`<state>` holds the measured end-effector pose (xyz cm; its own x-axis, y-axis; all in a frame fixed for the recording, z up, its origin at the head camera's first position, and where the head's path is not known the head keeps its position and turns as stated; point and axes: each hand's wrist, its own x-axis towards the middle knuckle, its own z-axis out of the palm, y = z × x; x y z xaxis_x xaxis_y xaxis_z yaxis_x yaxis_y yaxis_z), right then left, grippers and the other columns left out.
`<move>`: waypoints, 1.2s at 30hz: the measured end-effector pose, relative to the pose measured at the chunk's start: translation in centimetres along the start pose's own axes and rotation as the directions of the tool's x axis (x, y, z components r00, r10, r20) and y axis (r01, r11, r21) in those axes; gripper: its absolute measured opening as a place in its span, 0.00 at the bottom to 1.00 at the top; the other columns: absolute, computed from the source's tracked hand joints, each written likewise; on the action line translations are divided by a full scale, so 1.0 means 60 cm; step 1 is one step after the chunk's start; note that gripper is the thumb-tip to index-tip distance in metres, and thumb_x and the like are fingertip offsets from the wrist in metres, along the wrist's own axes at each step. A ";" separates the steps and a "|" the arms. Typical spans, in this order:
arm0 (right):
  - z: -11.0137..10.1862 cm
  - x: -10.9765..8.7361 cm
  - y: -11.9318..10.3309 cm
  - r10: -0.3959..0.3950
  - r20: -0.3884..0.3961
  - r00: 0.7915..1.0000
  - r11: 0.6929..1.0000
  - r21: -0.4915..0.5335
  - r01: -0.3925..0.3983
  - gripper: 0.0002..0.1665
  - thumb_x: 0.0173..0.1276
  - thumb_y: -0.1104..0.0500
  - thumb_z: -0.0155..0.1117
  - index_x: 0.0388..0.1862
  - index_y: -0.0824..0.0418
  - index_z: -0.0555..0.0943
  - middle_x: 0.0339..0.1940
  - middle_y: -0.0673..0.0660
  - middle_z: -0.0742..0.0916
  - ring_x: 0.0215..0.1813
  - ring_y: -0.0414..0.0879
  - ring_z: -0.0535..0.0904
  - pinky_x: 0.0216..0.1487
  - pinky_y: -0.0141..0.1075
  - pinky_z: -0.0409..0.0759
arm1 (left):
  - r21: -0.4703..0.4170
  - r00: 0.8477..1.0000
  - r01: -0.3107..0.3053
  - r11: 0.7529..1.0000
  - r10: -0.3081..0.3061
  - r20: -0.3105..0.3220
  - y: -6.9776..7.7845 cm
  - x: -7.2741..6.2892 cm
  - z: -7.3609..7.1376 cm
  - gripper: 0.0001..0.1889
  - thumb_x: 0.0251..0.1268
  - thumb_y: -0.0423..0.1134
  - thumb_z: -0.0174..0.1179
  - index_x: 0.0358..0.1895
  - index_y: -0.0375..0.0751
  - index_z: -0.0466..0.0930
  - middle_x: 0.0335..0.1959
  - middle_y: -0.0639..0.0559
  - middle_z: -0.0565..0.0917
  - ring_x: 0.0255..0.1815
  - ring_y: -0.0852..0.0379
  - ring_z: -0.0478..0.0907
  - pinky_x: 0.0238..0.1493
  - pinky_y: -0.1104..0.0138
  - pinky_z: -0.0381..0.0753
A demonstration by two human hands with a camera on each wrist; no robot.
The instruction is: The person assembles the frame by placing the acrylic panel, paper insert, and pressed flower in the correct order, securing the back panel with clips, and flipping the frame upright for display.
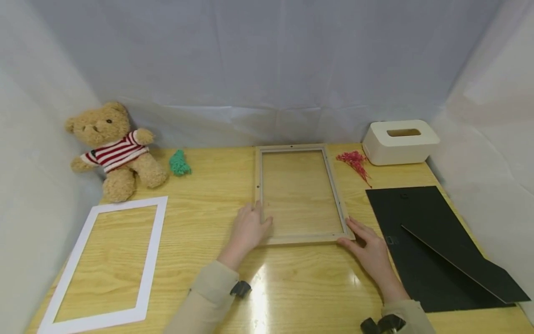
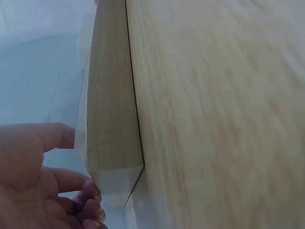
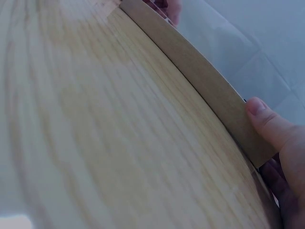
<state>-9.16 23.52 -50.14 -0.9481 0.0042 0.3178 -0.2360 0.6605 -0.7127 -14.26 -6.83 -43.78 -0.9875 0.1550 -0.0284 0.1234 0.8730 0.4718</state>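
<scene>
A light wooden picture frame [image 1: 303, 239] lies flat on the table, and wood grain shows through its opening. Whether a clear pane sits in it, I cannot tell. My left hand [image 1: 246, 229] holds the near left corner, thumb over the rail and fingers along the outer side. In the left wrist view the frame's side [image 2: 112, 95] stands between table and thumb, with the left hand [image 2: 28, 171] round its end. At the near right corner my right hand [image 1: 371, 253] grips the frame, its thumb [image 3: 264, 119] pressed on the near rail [image 3: 205, 86].
A white mat border [image 1: 155, 250] lies at the left, below a teddy bear [image 1: 121, 153] and a green bundle [image 1: 179, 163]. To the right are pink dried flowers [image 1: 354, 161], a white tissue box [image 1: 392, 146] and a black backing board [image 1: 417, 260] with its stand raised.
</scene>
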 end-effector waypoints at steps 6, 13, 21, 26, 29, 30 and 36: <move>0.000 0.001 0.000 0.008 0.010 1.000 1.000 -0.002 -0.007 0.36 0.53 0.54 0.75 0.62 0.59 0.77 0.62 0.60 0.78 0.63 0.57 0.72 0.56 0.45 0.74 | 0.027 1.000 0.009 1.000 -0.010 0.019 0.002 0.001 0.001 0.35 0.67 0.48 0.57 0.68 0.25 0.60 0.52 0.34 0.75 0.47 0.44 0.72 0.47 0.57 0.77; 0.003 0.004 0.000 0.013 0.016 1.000 1.000 0.003 -0.013 0.36 0.54 0.54 0.75 0.62 0.60 0.77 0.62 0.61 0.78 0.63 0.59 0.72 0.56 0.49 0.73 | 0.010 1.000 0.012 1.000 -0.012 0.028 -0.002 -0.002 -0.003 0.36 0.68 0.48 0.57 0.69 0.26 0.58 0.54 0.33 0.74 0.50 0.43 0.73 0.51 0.55 0.76; 0.001 0.001 0.001 0.051 0.034 0.998 0.999 -0.002 -0.051 0.37 0.54 0.51 0.74 0.63 0.58 0.76 0.63 0.60 0.77 0.64 0.59 0.70 0.58 0.50 0.72 | -0.217 1.000 -0.007 0.976 0.003 -0.018 -0.019 -0.012 -0.019 0.28 0.66 0.40 0.59 0.65 0.30 0.67 0.52 0.36 0.77 0.50 0.42 0.75 0.50 0.52 0.78; 0.000 0.001 0.003 0.061 0.044 0.997 0.998 -0.007 -0.060 0.37 0.54 0.50 0.74 0.64 0.58 0.76 0.64 0.60 0.77 0.65 0.59 0.70 0.58 0.50 0.72 | -0.387 0.999 0.003 0.922 -0.016 -0.029 -0.034 -0.021 -0.041 0.23 0.67 0.38 0.57 0.63 0.33 0.70 0.53 0.39 0.77 0.51 0.44 0.75 0.51 0.53 0.78; -0.001 0.001 0.004 0.056 0.043 0.998 0.998 -0.006 -0.055 0.37 0.54 0.51 0.74 0.64 0.58 0.76 0.64 0.60 0.77 0.65 0.59 0.70 0.57 0.49 0.73 | -0.437 0.999 0.005 0.900 -0.021 -0.032 -0.044 -0.028 -0.056 0.22 0.68 0.38 0.55 0.62 0.33 0.71 0.55 0.39 0.76 0.53 0.45 0.74 0.53 0.53 0.77; -0.001 0.001 0.004 0.055 0.043 0.998 0.998 -0.005 -0.055 0.37 0.55 0.51 0.74 0.64 0.58 0.76 0.64 0.60 0.77 0.65 0.59 0.70 0.57 0.49 0.73 | -0.442 0.999 0.006 0.897 -0.022 -0.031 -0.048 -0.031 -0.060 0.22 0.69 0.38 0.55 0.62 0.33 0.70 0.55 0.39 0.76 0.53 0.45 0.73 0.53 0.53 0.77; -0.001 0.001 0.002 0.049 0.045 0.998 0.999 -0.005 -0.049 0.37 0.55 0.51 0.74 0.64 0.58 0.75 0.63 0.60 0.77 0.64 0.59 0.70 0.57 0.50 0.73 | -0.458 0.998 0.028 0.889 -0.051 -0.038 -0.083 -0.048 -0.087 0.22 0.71 0.40 0.53 0.63 0.34 0.70 0.58 0.39 0.75 0.53 0.45 0.73 0.52 0.52 0.77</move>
<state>-9.25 23.65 -50.18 -0.9671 0.0027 0.2543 -0.1885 0.6634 -0.7242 -12.53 -14.04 -41.45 -0.9955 0.0925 -0.0193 0.0369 0.5685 0.8219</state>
